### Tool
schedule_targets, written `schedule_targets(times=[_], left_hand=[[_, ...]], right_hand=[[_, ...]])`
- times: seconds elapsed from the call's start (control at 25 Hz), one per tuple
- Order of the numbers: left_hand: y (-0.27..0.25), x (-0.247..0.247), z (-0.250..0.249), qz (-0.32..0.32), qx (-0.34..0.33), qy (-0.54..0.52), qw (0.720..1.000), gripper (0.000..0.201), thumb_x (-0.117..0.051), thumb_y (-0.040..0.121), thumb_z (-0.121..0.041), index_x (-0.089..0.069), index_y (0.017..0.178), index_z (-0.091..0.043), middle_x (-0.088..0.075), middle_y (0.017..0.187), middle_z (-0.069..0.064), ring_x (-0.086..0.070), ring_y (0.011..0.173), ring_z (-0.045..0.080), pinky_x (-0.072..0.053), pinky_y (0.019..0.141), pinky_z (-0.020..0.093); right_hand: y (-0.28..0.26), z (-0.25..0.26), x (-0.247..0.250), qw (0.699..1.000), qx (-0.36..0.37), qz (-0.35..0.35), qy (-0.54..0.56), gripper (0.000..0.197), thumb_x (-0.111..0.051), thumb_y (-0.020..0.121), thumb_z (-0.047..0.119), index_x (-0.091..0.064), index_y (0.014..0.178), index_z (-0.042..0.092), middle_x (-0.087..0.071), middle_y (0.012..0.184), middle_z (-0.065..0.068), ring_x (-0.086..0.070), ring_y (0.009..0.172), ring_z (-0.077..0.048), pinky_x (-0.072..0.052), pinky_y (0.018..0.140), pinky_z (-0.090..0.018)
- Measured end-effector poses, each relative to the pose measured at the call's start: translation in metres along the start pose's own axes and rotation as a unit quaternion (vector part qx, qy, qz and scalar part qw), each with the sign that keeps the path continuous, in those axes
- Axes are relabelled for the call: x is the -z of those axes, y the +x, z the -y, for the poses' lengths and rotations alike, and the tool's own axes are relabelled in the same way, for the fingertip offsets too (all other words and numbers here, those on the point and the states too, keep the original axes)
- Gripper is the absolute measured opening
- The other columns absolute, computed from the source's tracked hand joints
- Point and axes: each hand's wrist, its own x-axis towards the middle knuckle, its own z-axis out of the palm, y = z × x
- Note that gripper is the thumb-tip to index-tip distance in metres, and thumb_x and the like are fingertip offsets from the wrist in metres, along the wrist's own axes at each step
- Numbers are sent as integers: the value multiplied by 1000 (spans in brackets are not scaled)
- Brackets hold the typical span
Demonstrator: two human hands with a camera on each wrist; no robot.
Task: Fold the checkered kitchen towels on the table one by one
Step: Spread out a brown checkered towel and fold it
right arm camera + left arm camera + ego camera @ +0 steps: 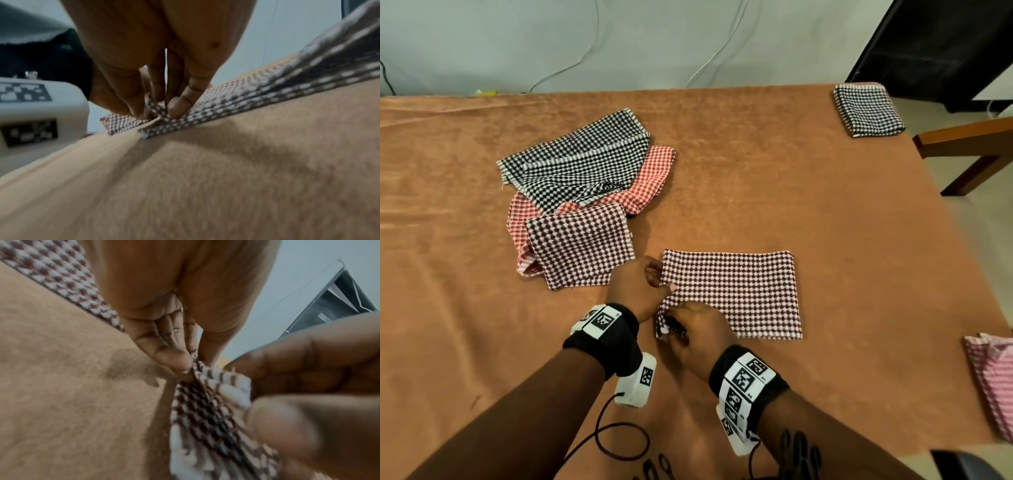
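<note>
A brown-and-white checkered towel (736, 291) lies folded into a wide rectangle on the table's near middle. My left hand (640, 287) pinches its left edge between thumb and fingers (174, 360). My right hand (698, 329) grips the towel's near left corner (669, 329), which is lifted and bunched (156, 107). In the left wrist view the towel (205, 410) hangs between both hands. A pile of unfolded towels sits to the left: a black one (578, 161), a red one (647, 181) and a brown one (582, 243).
The table wears an orange-brown cloth (756, 171). A folded black checkered towel (866, 109) lies at the far right corner. A pink checkered towel (993, 377) hangs at the right edge. A wooden bench (969, 144) stands beyond the table. A cable (619, 442) loops near the front edge.
</note>
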Motion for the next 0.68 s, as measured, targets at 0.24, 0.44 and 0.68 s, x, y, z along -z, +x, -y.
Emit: schedule_targets(times=[0.24, 0.44, 0.68], left_hand=[[-19, -20, -34, 8, -261, 164, 951, 73, -45, 90, -63, -28, 151, -26, -32, 157, 6, -28, 146, 25, -28, 118, 45], [-14, -65, -23, 145, -301, 357, 872, 97, 5, 75, -86, 17, 153, -31, 16, 165, 7, 20, 150, 28, 5, 120, 60], [-10, -69, -9, 129, -290, 427, 846, 99, -6, 80, -88, -2, 158, -28, -2, 167, 6, 4, 153, 32, -1, 120, 61]], right_hand=[[-17, -34, 53, 980, -118, -76, -142, 58, -40, 88, 49, -49, 137, 19, -47, 143, -10, -40, 133, -30, -37, 107, -44], [-10, -69, 48, 952, -163, 76, -248, 76, -22, 93, 65, 2, 155, 27, 16, 162, -5, 19, 148, -27, 8, 117, -55], [-18, -97, 50, 950, -191, 72, -237, 76, -17, 91, 70, 15, 151, 37, 25, 160, 5, 26, 146, -20, 9, 116, -56]])
